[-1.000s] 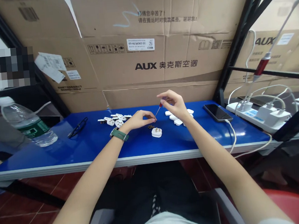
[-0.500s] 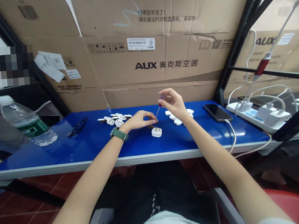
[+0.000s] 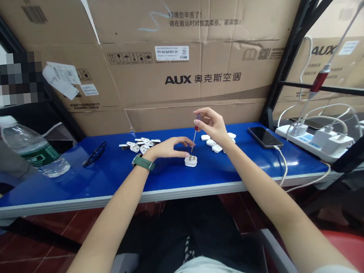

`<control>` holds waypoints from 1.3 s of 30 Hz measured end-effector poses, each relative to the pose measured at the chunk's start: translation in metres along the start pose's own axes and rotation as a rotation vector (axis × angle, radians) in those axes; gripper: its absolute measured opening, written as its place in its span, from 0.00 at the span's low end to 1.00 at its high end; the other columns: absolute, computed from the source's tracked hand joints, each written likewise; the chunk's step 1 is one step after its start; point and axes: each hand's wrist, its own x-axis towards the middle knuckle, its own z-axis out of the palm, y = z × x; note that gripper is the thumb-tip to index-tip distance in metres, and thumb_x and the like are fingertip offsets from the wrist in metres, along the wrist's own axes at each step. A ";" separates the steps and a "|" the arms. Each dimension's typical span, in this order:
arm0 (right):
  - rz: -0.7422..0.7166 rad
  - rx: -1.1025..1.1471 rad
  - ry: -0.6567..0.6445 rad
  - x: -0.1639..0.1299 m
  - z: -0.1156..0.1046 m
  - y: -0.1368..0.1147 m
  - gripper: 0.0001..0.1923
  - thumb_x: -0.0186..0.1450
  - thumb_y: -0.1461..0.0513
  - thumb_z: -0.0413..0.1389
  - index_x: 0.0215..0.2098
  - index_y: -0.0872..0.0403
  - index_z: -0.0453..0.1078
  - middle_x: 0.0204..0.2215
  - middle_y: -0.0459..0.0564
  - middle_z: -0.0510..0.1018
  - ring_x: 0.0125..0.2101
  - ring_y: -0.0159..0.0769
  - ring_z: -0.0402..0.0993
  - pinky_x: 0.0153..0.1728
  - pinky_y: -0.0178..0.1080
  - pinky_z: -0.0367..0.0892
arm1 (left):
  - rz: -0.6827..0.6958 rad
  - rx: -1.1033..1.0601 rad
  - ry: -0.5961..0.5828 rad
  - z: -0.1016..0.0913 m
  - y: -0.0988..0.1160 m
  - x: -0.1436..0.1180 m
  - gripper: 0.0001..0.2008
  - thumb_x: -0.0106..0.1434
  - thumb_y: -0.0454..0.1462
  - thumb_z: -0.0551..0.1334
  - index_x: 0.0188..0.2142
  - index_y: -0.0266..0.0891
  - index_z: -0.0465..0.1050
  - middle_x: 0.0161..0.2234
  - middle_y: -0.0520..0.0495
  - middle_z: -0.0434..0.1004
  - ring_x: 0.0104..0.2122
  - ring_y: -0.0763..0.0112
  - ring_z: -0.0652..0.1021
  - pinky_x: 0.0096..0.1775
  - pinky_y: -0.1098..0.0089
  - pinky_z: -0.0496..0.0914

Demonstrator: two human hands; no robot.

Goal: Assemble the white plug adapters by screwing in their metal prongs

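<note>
The right hand (image 3: 212, 127) pinches the red handle of a small screwdriver (image 3: 195, 134) between thumb and fingers, and the tip now stands on the top of the white plug (image 3: 191, 160). Half a second ago the tip was higher, beside the left fingers. The left hand (image 3: 169, 147) has opened: before it pinched something small, now the fingers are stretched flat, just above the plug's left side; I cannot tell if they touch it.

The plug lies on the blue table (image 3: 115, 176), near the middle and well back from the front edge. There is free surface in front of it. Behind left lies a pile of white plug parts (image 3: 140, 146), behind right more white covers (image 3: 216, 144), and further right a phone (image 3: 265, 137).
</note>
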 end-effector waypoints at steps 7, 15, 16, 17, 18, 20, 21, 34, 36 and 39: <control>0.030 0.063 -0.085 -0.004 0.004 -0.005 0.19 0.65 0.48 0.65 0.48 0.49 0.74 0.31 0.44 0.71 0.31 0.36 0.77 0.35 0.40 0.79 | -0.061 0.234 -0.095 0.005 -0.008 0.000 0.30 0.52 0.55 0.75 0.53 0.52 0.79 0.53 0.48 0.79 0.57 0.52 0.73 0.60 0.59 0.60; 0.054 0.050 -0.150 -0.006 0.008 -0.001 0.20 0.64 0.48 0.65 0.48 0.50 0.74 0.31 0.45 0.72 0.31 0.37 0.78 0.36 0.41 0.80 | -0.017 0.205 -0.086 0.008 -0.012 0.003 0.24 0.53 0.54 0.74 0.48 0.51 0.82 0.49 0.49 0.82 0.56 0.52 0.73 0.57 0.61 0.60; 0.052 0.043 -0.154 -0.006 0.008 -0.001 0.20 0.64 0.48 0.65 0.48 0.50 0.74 0.31 0.45 0.73 0.31 0.37 0.78 0.36 0.42 0.80 | -0.016 0.199 -0.087 0.008 -0.012 0.003 0.23 0.53 0.54 0.74 0.47 0.51 0.82 0.49 0.49 0.82 0.56 0.52 0.73 0.57 0.61 0.60; 0.051 0.036 -0.159 -0.006 0.008 0.000 0.20 0.65 0.48 0.65 0.48 0.50 0.74 0.31 0.46 0.74 0.32 0.37 0.78 0.36 0.42 0.80 | -0.015 0.195 -0.087 0.008 -0.012 0.003 0.23 0.53 0.53 0.74 0.47 0.51 0.82 0.49 0.49 0.82 0.57 0.52 0.73 0.57 0.61 0.59; 0.050 0.031 -0.165 -0.007 0.008 0.000 0.20 0.65 0.48 0.64 0.49 0.50 0.74 0.31 0.46 0.74 0.32 0.37 0.78 0.36 0.42 0.80 | -0.016 0.194 -0.087 0.008 -0.012 0.003 0.23 0.53 0.53 0.74 0.47 0.51 0.82 0.49 0.50 0.83 0.57 0.51 0.73 0.57 0.61 0.59; 0.046 0.028 -0.175 -0.007 0.008 0.002 0.19 0.65 0.49 0.64 0.49 0.50 0.74 0.30 0.45 0.74 0.32 0.37 0.78 0.36 0.41 0.79 | -0.023 0.202 -0.091 0.008 -0.011 0.003 0.22 0.54 0.53 0.74 0.47 0.51 0.82 0.49 0.50 0.83 0.58 0.51 0.72 0.58 0.61 0.59; 0.044 0.028 -0.179 -0.007 0.008 0.002 0.19 0.66 0.49 0.64 0.49 0.50 0.74 0.30 0.45 0.74 0.31 0.37 0.78 0.36 0.41 0.79 | -0.027 0.211 -0.094 0.008 -0.011 0.003 0.22 0.54 0.53 0.74 0.47 0.51 0.82 0.49 0.50 0.83 0.58 0.51 0.72 0.58 0.61 0.59; 0.042 -0.011 -0.249 -0.009 0.009 0.005 0.18 0.65 0.51 0.64 0.48 0.51 0.74 0.32 0.46 0.76 0.31 0.35 0.76 0.36 0.39 0.77 | -0.045 0.235 -0.135 0.008 -0.010 0.002 0.23 0.57 0.54 0.72 0.49 0.49 0.81 0.50 0.48 0.81 0.54 0.54 0.76 0.59 0.59 0.60; 0.042 -0.008 -0.256 -0.009 0.009 0.005 0.17 0.65 0.52 0.64 0.47 0.52 0.74 0.33 0.46 0.76 0.31 0.34 0.76 0.35 0.39 0.77 | -0.058 0.246 -0.140 0.008 -0.010 0.002 0.23 0.58 0.54 0.72 0.50 0.49 0.80 0.51 0.48 0.81 0.54 0.54 0.76 0.60 0.59 0.60; 0.052 -0.002 -0.265 -0.009 0.008 0.004 0.17 0.65 0.52 0.65 0.47 0.52 0.74 0.35 0.47 0.77 0.31 0.33 0.75 0.35 0.38 0.76 | -0.058 0.249 -0.145 0.007 -0.008 0.003 0.23 0.58 0.53 0.72 0.50 0.49 0.80 0.51 0.49 0.81 0.54 0.55 0.76 0.60 0.60 0.60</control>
